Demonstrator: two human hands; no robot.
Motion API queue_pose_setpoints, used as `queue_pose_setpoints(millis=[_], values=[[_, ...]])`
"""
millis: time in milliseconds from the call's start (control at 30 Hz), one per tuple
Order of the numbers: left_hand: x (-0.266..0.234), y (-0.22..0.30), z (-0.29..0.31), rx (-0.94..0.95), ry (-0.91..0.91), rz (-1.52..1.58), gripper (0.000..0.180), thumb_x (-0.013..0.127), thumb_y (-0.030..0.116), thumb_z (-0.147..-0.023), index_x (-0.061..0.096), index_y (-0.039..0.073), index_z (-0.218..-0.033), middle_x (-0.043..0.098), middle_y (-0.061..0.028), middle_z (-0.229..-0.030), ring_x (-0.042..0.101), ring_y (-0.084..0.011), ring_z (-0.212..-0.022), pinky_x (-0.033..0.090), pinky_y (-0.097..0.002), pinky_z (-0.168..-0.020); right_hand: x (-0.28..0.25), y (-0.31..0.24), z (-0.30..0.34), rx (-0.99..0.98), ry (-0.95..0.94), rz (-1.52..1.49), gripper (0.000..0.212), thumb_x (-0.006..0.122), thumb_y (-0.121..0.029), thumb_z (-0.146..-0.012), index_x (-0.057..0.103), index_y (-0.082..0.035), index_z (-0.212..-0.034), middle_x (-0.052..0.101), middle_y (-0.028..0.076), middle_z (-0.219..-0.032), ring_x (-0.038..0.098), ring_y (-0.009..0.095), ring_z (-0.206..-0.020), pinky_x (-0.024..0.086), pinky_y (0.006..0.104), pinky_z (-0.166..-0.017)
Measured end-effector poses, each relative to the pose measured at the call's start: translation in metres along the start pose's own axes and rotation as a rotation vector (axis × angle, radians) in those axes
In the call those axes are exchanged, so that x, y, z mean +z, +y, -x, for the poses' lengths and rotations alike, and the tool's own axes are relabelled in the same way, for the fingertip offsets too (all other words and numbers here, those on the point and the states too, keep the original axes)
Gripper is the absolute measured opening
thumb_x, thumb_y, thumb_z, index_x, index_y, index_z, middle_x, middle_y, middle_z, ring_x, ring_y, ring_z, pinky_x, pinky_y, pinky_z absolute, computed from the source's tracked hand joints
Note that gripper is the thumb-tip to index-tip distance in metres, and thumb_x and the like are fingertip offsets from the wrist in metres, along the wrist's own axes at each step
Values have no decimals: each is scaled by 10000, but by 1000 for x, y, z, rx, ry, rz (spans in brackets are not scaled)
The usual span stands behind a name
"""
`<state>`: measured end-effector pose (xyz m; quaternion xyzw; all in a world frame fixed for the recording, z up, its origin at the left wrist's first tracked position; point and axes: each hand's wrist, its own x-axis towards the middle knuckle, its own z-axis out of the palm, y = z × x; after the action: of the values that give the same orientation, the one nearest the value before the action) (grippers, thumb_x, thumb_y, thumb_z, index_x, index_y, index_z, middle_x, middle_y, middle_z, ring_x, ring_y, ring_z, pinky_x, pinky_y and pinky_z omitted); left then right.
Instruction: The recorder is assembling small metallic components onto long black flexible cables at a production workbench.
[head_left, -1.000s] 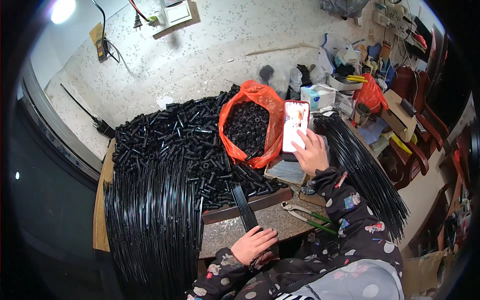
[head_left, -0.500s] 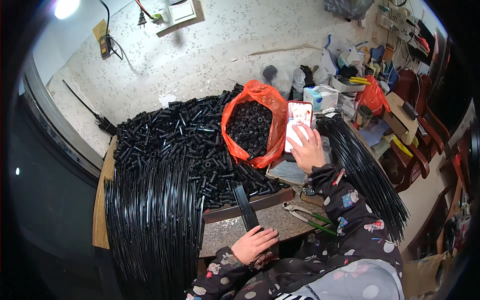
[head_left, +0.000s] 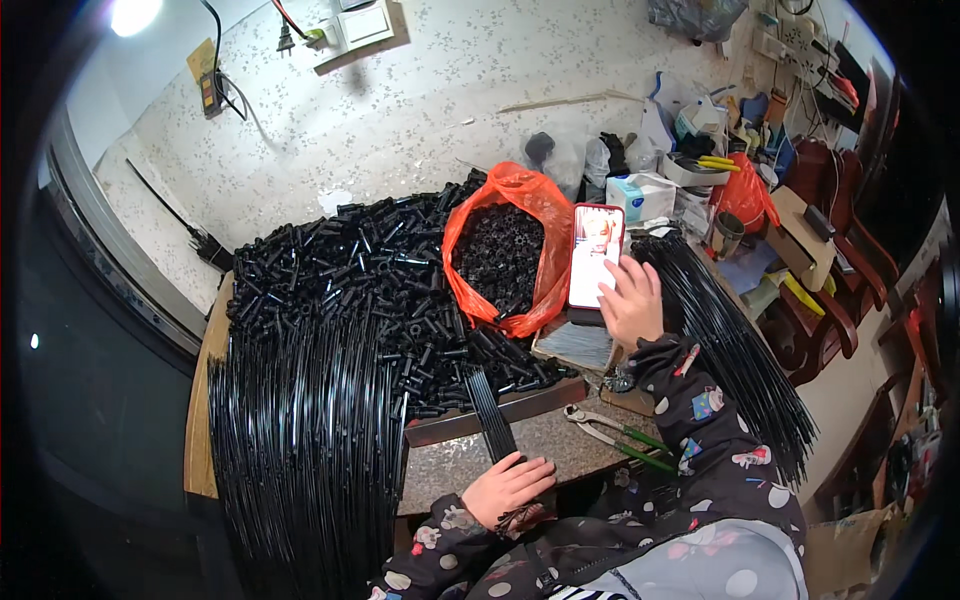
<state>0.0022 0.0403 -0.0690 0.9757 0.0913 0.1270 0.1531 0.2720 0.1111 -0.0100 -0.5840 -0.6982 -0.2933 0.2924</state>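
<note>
At the table's front edge, my left hand [head_left: 511, 488] is wrapped over a small bundle of thin black rods [head_left: 487, 412], whose far ends lie over a dark metal edge strip. My right hand [head_left: 632, 303] is open, fingers apart, at the right side of a phone [head_left: 597, 252] in a red case that stands propped up with its screen lit. The fingertips are at the screen; whether they touch it I cannot tell. Between my arms lies a pair of pincers [head_left: 612, 432] with green handles.
A heap of short black plastic parts [head_left: 350, 260] covers the table's back left. An open red bag [head_left: 508, 180] holds small black pieces. Long black rods [head_left: 300, 450] hang over the front left; another sheaf [head_left: 740, 350] lies right. A tissue pack [head_left: 642, 195] sits behind the phone.
My right hand has shifted down and to the right across the phone, uncovering more of its screen. My left hand and the rods stay put.
</note>
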Motion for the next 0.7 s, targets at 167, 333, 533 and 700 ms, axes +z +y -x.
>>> queue_pose_setpoints(millis=[167, 333, 533, 700], values=[[-1, -1, 0, -2, -5, -10, 376, 424, 177, -690, 394, 42, -1040, 377, -75, -1110, 341, -184, -1040, 244, -353, -861, -7, 5, 3, 29, 74, 68, 147, 519, -158, -638, 547, -73, -754, 417, 50, -1051, 337, 230, -994, 232, 378, -831], [0, -3, 0, 16, -15, 13, 398, 434, 208, -685, 395, 45, -1046, 373, -91, -1112, 339, -211, -1041, 231, -385, -858, -5, 3, 4, 19, 68, 59, 150, 525, -148, -629, 546, -66, -753, 420, 54, -1045, 339, 230, -992, 243, 377, -825], [2, -2, 2, 10, -14, 6, 379, 433, 210, -698, 402, 52, -1041, 366, -88, -1118, 333, -207, -1045, 233, -385, -857, -4, 0, 4, 0, 62, -21, 160, 536, -129, -611, 542, -46, -748, 433, 69, -1026, 353, 237, -975, 258, 374, -813], [2, -3, 2, 15, -8, 0, 373, 431, 209, -701, 402, 54, -1039, 367, -87, -1116, 333, -206, -1044, 236, -381, -856, 1, -3, 5, -17, 38, -63, 162, 541, -122, -603, 545, -51, -749, 434, 70, -1026, 353, 242, -974, 258, 371, -811]])
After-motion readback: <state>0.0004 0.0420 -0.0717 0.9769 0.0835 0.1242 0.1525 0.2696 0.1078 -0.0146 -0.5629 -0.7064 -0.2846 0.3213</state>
